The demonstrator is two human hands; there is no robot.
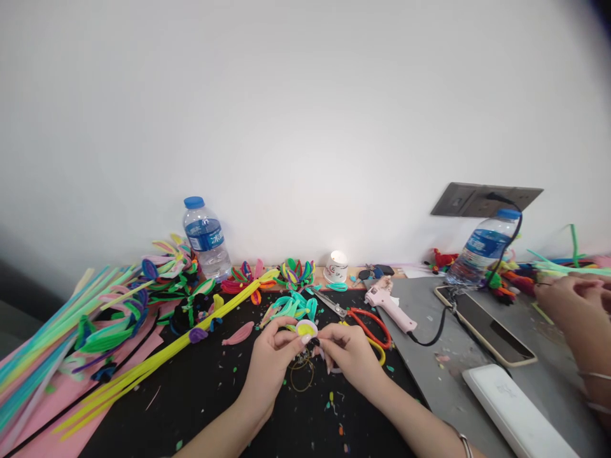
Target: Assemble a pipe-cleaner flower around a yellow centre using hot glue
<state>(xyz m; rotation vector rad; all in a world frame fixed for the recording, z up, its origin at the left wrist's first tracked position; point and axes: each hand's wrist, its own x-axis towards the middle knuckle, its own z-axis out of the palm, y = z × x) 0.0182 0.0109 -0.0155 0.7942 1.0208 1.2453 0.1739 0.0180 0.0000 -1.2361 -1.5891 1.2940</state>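
Note:
Above the black mat (191,394) my left hand (271,353) pinches a small fuzzy pipe-cleaner piece (306,328) with a pale pink rim and a yellow middle. The fingers of my right hand (352,353) are closed at its other side, by a dark bit under the rim. Below hangs or lies a thin gold-coloured wire ring (302,376); whether it is joined to the piece I cannot tell. Just beyond my hands lie turquoise pipe-cleaner petals (291,306) and red-handled scissors (370,323). A pink petal (238,333) lies left of my left hand.
Long pipe cleaners (191,346) and finished loops fill the left. Bottles (205,238) stand near the wall, with a paper cup (336,267) between. Right are a pink glue gun (389,305) with cord, a phone (487,324), a white case (515,410) and another person's hands (573,305).

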